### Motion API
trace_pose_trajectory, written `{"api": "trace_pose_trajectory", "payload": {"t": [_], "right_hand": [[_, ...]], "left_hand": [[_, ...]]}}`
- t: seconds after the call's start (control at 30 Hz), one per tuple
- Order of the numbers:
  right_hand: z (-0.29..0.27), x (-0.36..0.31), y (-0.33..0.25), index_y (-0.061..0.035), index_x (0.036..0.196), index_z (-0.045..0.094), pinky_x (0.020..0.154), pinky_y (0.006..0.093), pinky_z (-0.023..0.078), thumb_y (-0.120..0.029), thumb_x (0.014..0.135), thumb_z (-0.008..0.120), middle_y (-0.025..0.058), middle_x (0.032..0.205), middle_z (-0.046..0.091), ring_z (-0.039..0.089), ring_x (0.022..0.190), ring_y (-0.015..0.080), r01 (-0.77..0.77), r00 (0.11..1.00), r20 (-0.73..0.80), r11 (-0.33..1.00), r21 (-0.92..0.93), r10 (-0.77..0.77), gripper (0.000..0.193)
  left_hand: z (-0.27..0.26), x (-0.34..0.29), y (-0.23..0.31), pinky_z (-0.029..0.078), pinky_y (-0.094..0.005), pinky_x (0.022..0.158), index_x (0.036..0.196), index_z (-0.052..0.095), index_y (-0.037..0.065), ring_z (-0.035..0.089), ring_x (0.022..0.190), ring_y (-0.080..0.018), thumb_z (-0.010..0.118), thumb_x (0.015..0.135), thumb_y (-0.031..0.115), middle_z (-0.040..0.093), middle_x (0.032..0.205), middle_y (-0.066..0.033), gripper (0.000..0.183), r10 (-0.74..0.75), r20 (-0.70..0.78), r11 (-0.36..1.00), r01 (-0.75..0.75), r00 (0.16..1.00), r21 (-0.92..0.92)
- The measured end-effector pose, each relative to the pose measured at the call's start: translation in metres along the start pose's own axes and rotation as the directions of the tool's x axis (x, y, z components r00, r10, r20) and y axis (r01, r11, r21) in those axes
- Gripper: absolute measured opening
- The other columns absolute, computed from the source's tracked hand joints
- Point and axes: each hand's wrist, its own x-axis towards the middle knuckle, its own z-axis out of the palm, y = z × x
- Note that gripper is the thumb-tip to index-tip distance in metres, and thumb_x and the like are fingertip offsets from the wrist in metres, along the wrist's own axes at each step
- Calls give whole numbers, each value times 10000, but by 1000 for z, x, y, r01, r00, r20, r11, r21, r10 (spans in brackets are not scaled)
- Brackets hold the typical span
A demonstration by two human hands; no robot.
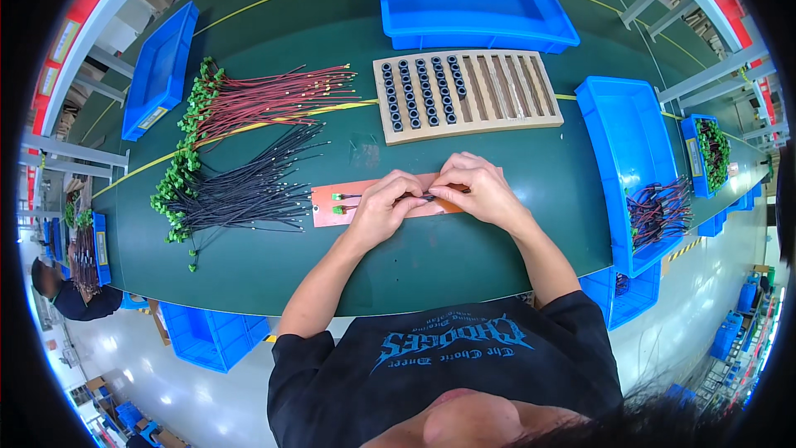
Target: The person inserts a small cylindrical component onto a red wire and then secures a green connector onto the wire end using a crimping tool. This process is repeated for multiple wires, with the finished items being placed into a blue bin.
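My left hand (385,203) is closed in a pinch over a copper-coloured board (322,217), gripping thin wires that run in from its left. Two green connectors (337,209) lie on the board's left end, with short leads passing under my left fingers. Facing it, my right hand (477,189) pinches the dark far portion of the wires (429,197). Both sets of fingertips nearly meet there and partly hide what they hold. A small black piece may be among the wires; I cannot tell.
Red wires (278,99) and black wires (249,178) with green connectors lie in bundles at left. Behind my hands stands a wooden rack (473,131) partly filled with black rings. Blue trays stand at the back (477,37), left (162,70) and right (618,141), the last holding wired pieces.
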Motion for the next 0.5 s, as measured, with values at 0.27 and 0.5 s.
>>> {"api": "trace_pose_trajectory", "payload": {"t": [0.27, 0.5], "right_hand": [[-8, 5, -8, -41, 935, 744, 726, 387, 500, -201, 919, 760, 81, 865, 658, 647, 820, 263, -64, 990, 131, 994, 84, 53, 161], [-1, 4, -7, -46, 913, 730, 660, 399, 496, -199, 954, 723, 87, 874, 651, 653, 761, 273, -137, 986, 101, 990, 19, 134, 158]], "left_hand": [[-3, -2, 1, 592, -300, 772, 914, 663, -25, 698, 897, -181, 773, 846, -62, 715, 1023, -125, 134, -94, 6, 995, 94, 996, -44], [-2, -1, 4, 588, -319, 754, 881, 662, -15, 716, 894, -218, 809, 829, 4, 728, 1013, -129, 156, -61, 0, 998, 61, 998, -31]]}}
